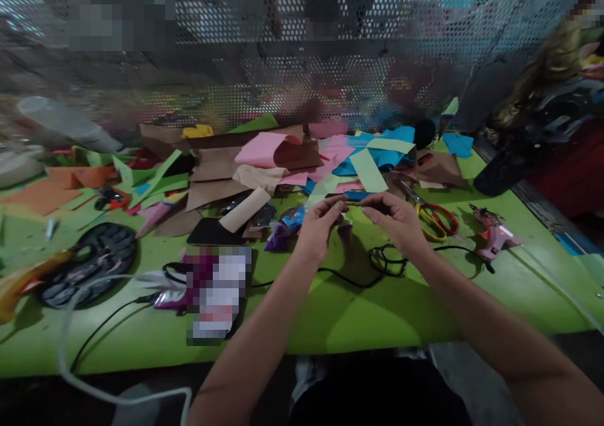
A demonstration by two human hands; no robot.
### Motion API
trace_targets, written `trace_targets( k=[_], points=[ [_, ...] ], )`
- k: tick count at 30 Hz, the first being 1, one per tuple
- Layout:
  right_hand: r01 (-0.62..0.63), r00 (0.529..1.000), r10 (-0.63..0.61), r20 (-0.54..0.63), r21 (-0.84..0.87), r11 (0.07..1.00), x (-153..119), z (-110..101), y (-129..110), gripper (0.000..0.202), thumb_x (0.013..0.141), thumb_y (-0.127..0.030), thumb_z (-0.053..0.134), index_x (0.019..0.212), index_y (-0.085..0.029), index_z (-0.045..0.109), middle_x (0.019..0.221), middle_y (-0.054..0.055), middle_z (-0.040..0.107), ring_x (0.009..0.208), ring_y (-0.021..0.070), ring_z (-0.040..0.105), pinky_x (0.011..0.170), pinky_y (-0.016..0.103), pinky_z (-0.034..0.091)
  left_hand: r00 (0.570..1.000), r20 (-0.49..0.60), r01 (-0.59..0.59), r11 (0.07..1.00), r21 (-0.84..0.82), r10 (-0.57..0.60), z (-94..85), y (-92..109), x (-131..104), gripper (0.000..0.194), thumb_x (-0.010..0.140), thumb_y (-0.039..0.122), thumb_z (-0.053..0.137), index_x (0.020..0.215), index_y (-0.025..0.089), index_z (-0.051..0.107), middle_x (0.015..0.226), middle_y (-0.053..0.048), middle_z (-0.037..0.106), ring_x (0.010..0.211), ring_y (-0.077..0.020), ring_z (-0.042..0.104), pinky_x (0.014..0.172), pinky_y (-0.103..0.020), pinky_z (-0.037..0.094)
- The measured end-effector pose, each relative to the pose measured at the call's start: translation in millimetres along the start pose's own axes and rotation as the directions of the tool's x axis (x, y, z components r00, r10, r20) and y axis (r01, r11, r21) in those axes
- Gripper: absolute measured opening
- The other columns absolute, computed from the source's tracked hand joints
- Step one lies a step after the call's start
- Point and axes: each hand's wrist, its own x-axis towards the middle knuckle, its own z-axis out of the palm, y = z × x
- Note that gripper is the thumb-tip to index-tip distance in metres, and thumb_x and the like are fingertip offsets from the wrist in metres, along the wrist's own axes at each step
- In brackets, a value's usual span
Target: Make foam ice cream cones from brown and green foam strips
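Above the middle of the green table, my left hand (pixel 323 222) pinches one end of a thin, brownish, stick-like piece (pixel 353 203). My right hand (pixel 395 219) has its fingertips closed at the other end. What the piece is made of is too small to tell. Just below, between the hands, is a small brown cone-shaped thing (pixel 346 232), partly blurred. Red-and-yellow-handled scissors (pixel 436 220) lie right of my right hand. Small blue and purple packets (pixel 278 236) are to the left of my left hand.
A pink glue gun (pixel 495 237) lies at right, its black cable (pixel 358 284) looping across the table (pixel 377 319). Coloured felt and paper scraps (pixel 264 149) pile along the perforated metal screen (pixel 283 67). At left are a phone (pixel 219 294), a dark mat (pixel 101 269) and an orange glue gun (pixel 33 281).
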Motion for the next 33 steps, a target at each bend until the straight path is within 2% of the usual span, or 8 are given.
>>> trace_targets(
  k=[5,8,13,17,20,24,27,33],
  points=[
    [0.043,0.999,-0.042,0.011,-0.084,0.996,-4.3,4.8,1.1,0.015,0.086,-0.035,0.073,0.093,-0.022,0.075,0.09,0.003,0.074,0.076,0.017,0.063,0.067,0.029,0.048,0.999,0.032,-0.031,0.999,0.005,0.031,-0.6,-1.7,-5.8,0.033,0.067,0.032,0.088,0.096,0.02,0.079,0.083,-0.001,0.073,0.074,-0.0093,0.062,0.067,-0.021,0.048],
    [0.125,0.992,-0.119,0.045,-0.185,0.975,-7.5,5.2,3.6,0.012,0.088,-0.031,0.073,0.097,-0.023,0.075,0.092,0.003,0.073,0.077,0.0171,0.062,0.065,0.029,0.048,0.998,0.052,-0.029,1.0,0.01,0.029,1.9,-2.9,-8.8,0.035,0.067,0.032,0.087,0.098,0.019,0.078,0.084,-0.002,0.075,0.072,-0.0109,0.064,0.066,-0.022,0.049],
    [0.331,0.943,-0.306,0.126,-0.415,0.848,-11.1,2.9,6.7,0.014,0.088,-0.025,0.074,0.102,-0.026,0.072,0.099,0.005,0.071,0.087,0.0211,0.065,0.067,0.031,0.053,0.995,0.094,-0.014,1.0,-0.019,0.016,6.4,-4.7,-15.4,0.035,0.064,0.032,0.089,0.094,0.017,0.077,0.09,-0.005,0.077,0.075,-0.0129,0.067,0.06,-0.021,0.049],
    [0.438,0.894,-0.416,0.167,-0.528,0.727,-11.6,1.5,6.6,0.01,0.09,-0.021,0.07,0.099,-0.025,0.069,0.098,0.007,0.07,0.089,0.0233,0.066,0.068,0.034,0.054,0.993,0.115,0.038,0.999,-0.006,-0.037,8.4,-7.1,-19.7,0.038,0.061,0.039,0.091,0.086,0.016,0.073,0.081,-0.004,0.074,0.055,-0.0102,0.058,0.043,-0.023,0.043],
    [0.472,0.873,-0.455,0.178,-0.546,0.692,-11.8,0.8,5.5,0.007,0.092,-0.02,0.068,0.099,-0.024,0.068,0.095,0.008,0.071,0.085,0.0226,0.067,0.066,0.034,0.054,0.991,0.126,0.046,0.999,-0.003,-0.045,9.7,-7.5,-21.2,0.042,0.058,0.043,0.092,0.082,0.016,0.071,0.076,-0.002,0.069,0.046,-0.0082,0.051,0.036,-0.023,0.04],
    [0.484,0.865,-0.477,0.156,-0.514,0.708,-12.2,-0.2,3.5,0.004,0.093,-0.021,0.068,0.096,-0.024,0.069,0.092,0.006,0.072,0.082,0.0206,0.067,0.066,0.032,0.054,0.988,0.147,0.042,0.999,0.027,-0.045,11.2,-3.4,-22.9,0.039,0.064,0.045,0.089,0.081,0.016,0.071,0.07,0.001,0.064,0.043,-0.0063,0.047,0.037,-0.023,0.038],
    [0.451,0.878,-0.469,0.095,-0.493,0.744,-11.5,-0.5,1.2,0.003,0.093,-0.022,0.069,0.092,-0.024,0.071,0.089,0.005,0.073,0.081,0.0196,0.067,0.068,0.032,0.053,0.991,0.128,0.026,0.997,0.07,-0.035,11.2,1.2,-24.2,0.032,0.068,0.041,0.086,0.081,0.015,0.072,0.067,0.001,0.063,0.054,-0.0084,0.053,0.047,-0.022,0.041],
    [0.278,0.953,-0.304,-0.014,-0.367,0.888,-8.6,-1.0,-2.9,0.014,0.092,-0.028,0.07,0.08,-0.021,0.068,0.076,0.001,0.069,0.07,0.0158,0.061,0.063,0.028,0.047,0.998,0.059,-0.034,0.994,0.105,0.028,7.6,7.8,-23.0,0.03,0.069,0.04,0.084,0.084,0.016,0.074,0.078,-0.002,0.072,0.069,-0.0105,0.061,0.067,-0.023,0.048]
  ],
)
